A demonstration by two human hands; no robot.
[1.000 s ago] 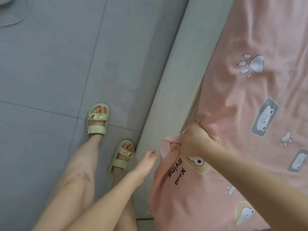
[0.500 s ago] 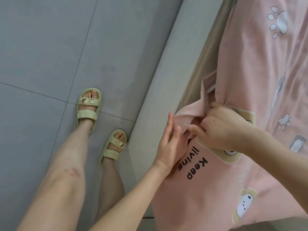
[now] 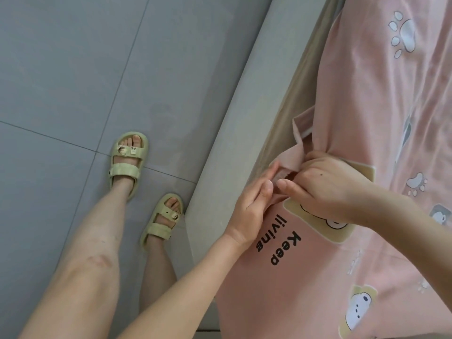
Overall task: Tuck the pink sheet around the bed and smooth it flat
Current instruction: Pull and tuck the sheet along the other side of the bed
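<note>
1. Counting: one sheet (image 3: pixel 362 99), one bed (image 3: pixel 232 133), two sandals (image 3: pixel 128 162).
2. Sheet lies on the bed, its long edge running lower-left to upper-right.
3. Right hand (image 3: pixel 325 184) grasps a sheet fold at that edge; left hand (image 3: pixel 252 201), fingers straight, touches it.

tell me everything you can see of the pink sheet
The sheet is pink cloth, printed with paw prints, cartoon animals and the black words "Keep living". It lies wrinkled, its near edge draped over the grey frame. The right hand grips a bunched fold at that edge; the left hand rests straight-fingered against it.
</note>
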